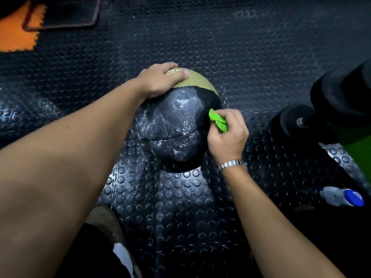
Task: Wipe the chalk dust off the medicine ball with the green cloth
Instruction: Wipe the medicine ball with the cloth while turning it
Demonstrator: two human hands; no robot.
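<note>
A black and tan medicine ball [172, 125] sits on the studded rubber floor, its black panel smeared with white chalk dust. My left hand [160, 80] lies flat on the ball's far tan top, fingers spread over the printed logo. My right hand [228, 135] grips a bunched green cloth [218, 121] and holds it against the ball's right side, where the black surface looks clean. A metal watch band circles my right wrist.
A black dumbbell [331, 109] lies to the right on the floor. A white bottle with a blue cap [343, 196] lies on its side at lower right. A metal frame [60, 15] and an orange mat [16, 35] sit at the upper left.
</note>
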